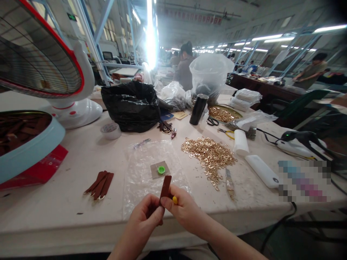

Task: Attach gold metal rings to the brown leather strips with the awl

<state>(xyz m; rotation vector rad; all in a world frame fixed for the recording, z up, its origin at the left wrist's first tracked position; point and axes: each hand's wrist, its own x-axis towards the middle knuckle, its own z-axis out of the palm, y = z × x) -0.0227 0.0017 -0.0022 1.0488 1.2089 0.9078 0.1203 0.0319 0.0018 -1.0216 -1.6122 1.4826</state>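
Both my hands meet over the near edge of the white table (67, 213). My left hand (145, 216) and my right hand (183, 209) together pinch a brown leather strip (165, 186) that stands upright between them. A small yellow piece (175, 200) shows at my right fingers. Just beyond lies a clear plastic sheet (141, 169) with a green cap (161, 169) on a small card. A heap of gold metal rings (210, 156) spreads to the right. A few finished brown strips (99, 185) lie to the left.
A white and red fan (46, 61) and a light blue tin of leather pieces (24, 141) stand at the left. A black bag (131, 104), tape roll (110, 130), black cup (198, 109), tray of rings (223, 114) and cables (298, 139) sit further back. People work at distant tables.
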